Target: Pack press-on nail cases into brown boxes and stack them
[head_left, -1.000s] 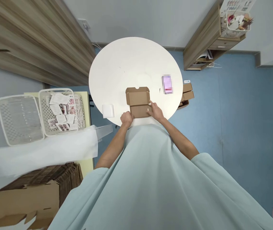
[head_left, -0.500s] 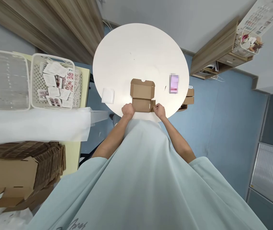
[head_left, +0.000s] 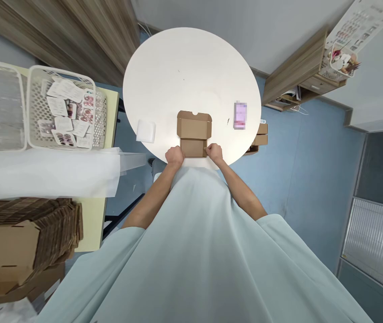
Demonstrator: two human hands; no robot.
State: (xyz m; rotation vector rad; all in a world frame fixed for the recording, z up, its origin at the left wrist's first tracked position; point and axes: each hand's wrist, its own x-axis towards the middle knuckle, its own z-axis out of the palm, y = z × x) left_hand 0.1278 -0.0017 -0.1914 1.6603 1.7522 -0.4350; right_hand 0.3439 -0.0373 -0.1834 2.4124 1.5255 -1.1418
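An open brown cardboard box [head_left: 194,129] lies near the close edge of the round white table [head_left: 191,63], its lid laid back away from me. My left hand [head_left: 175,155] is closed at the box's left side wall; its fingertips are partly hidden. On the opposite side, my right hand [head_left: 214,152] grips the right side wall, fingers bent over its edge. To the left of the box lies a square white pad [head_left: 146,131]. A phone with a pink screen [head_left: 240,115] lies to the right.
On a yellow table [head_left: 111,116] to my left stand a white basket of carded packets [head_left: 62,112], a roll of white wrap [head_left: 46,174] and stacked flat cardboard boxes [head_left: 57,237]. A wooden cabinet [head_left: 295,67] and small brown boxes [head_left: 261,134] are to the right.
The right side flap, which stuck outward half a second ago, is now folded in, and my right hand has come in against the box. The whole view has shifted slightly.
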